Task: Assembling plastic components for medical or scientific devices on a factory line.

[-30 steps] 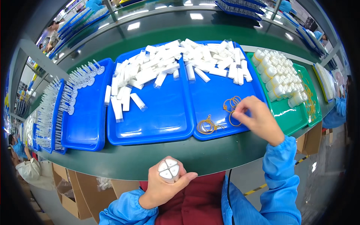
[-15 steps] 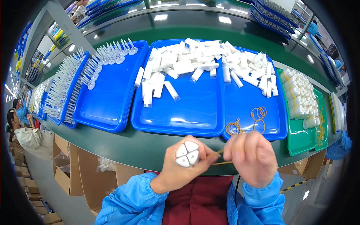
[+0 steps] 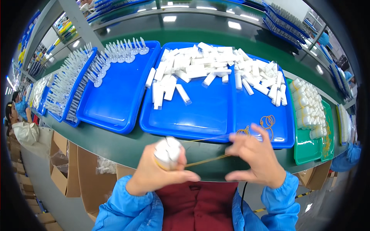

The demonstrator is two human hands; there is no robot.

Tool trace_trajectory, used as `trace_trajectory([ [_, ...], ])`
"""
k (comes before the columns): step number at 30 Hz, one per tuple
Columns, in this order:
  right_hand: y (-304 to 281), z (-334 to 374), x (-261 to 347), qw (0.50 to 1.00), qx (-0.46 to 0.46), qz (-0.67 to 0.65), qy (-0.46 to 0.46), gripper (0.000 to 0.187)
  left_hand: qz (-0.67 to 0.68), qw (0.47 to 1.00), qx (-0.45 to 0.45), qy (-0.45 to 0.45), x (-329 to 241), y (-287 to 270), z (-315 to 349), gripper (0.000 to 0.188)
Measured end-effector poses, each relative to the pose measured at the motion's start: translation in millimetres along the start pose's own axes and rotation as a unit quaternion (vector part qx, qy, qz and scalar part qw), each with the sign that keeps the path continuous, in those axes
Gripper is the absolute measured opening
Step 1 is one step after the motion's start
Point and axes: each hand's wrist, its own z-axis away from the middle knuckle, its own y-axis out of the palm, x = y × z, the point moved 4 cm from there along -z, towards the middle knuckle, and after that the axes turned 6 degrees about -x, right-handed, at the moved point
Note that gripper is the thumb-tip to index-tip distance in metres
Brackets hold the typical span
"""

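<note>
In front of the trays, my left hand [image 3: 152, 175] is wrapped round an upright bundle of white pieces [image 3: 168, 151], several rounded wedge-shaped ends showing on top. A yellow-brown rubber band [image 3: 208, 159] runs from the bundle to my right hand [image 3: 259, 161], stretched into two strands. The right hand's fingers are spread, with the band caught on them; exactly which fingers hold it is unclear. Loose rubber bands [image 3: 269, 122] lie in the right blue tray [image 3: 283, 143], just beyond the right hand.
White wrapped pieces [image 3: 198, 71] are heaped at the back of the middle blue tray [image 3: 185, 133]. Clear pointed parts [image 3: 123, 54] stand in trays to the left. A green tray [image 3: 302, 154] on the right holds banded white bundles [image 3: 308, 102]. Cardboard boxes [image 3: 88, 169] stand below the table.
My left hand has moved left with the bundle and tilted it. My right hand has opened its fingers, and the rubber band is stretched longer between the hands.
</note>
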Motion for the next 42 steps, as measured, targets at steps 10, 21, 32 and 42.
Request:
trace_trajectory([
  [10, 1.5, -29.5, 16.2, 0.798, -0.440, -0.376, 0.167, 0.053, -0.153, 0.896, 0.003, 0.416, -19.5, 73.1, 7.9, 0.041],
  [21, 9.9, -12.6, 46.5, 0.991, -0.133, 0.030, 0.005, 0.070, -0.420, 0.849, 0.037, 0.319, -1.4, 68.5, 3.4, 0.083],
  [32, 13.7, 7.8, 86.7, 0.927, -0.237, 0.131, -0.259, 0.028, 0.196, 0.953, 0.164, -0.164, 14.6, 77.9, 21.3, 0.035],
  [42, 10.9, 6.3, 18.5, 0.946, -0.233, -0.223, -0.003, 0.099, -0.296, 0.904, -0.007, 0.307, -7.4, 68.9, -13.2, 0.105],
])
